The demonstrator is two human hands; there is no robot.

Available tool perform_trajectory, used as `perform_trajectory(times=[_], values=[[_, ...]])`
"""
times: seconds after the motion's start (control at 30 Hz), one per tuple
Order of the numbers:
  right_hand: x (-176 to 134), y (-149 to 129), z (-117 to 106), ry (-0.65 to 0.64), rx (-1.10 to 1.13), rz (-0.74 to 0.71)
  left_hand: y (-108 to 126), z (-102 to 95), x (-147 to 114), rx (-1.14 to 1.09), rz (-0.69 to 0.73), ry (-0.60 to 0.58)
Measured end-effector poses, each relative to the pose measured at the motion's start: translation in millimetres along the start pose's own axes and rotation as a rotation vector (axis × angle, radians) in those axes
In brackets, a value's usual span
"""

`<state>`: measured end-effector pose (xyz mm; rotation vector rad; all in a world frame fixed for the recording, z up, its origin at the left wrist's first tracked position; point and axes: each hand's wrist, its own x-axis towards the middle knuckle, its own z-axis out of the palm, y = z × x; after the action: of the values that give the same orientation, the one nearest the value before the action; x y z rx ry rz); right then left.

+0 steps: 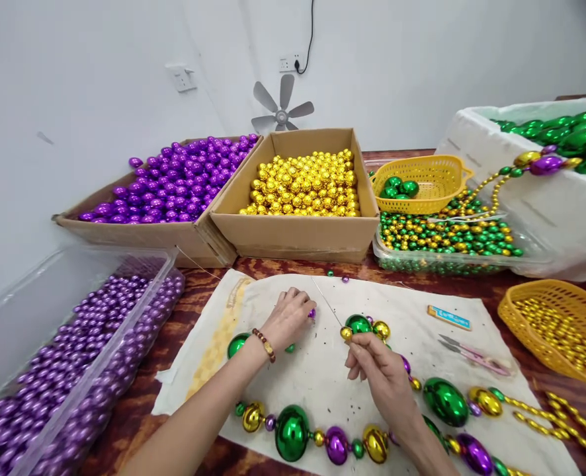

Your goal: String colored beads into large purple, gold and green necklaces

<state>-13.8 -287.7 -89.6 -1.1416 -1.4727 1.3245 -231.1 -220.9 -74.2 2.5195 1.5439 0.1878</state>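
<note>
Cloth [417,317], right grip [379,363] tight on bead [346,333]

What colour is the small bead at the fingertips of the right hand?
The small bead at the right hand is shiny gold, best seen in the head view.

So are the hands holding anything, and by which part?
The right hand seems to pinch a gold bead by its lower edge, a needle rising from it. The left hand has a small purple bead at its fingertips; exact grip hidden.
</note>
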Motion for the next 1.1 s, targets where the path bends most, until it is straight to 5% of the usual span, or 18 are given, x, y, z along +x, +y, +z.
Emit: perform_trajectory(times=[0.23, 0.5, 0.8, 1.1], values=[[1, 3, -2, -0.026, -0.037, 0.022, -38, -19.1, -11, -0.171, -0.087, 0.114], [-4, 8, -3, -0.091, -0.098, 0.016, -78, -45.4, -101, -0.151, -0.333, 0.218], [-4, 7, -4, -0.075, -0.136, 0.024, -57, -20.6, -176, -0.254, -0.64, 0.488], [-10, 7, -1, -0.095, -0.136, 0.058, -23, 10.5, -211, -0.38, -0.798, 0.532]])
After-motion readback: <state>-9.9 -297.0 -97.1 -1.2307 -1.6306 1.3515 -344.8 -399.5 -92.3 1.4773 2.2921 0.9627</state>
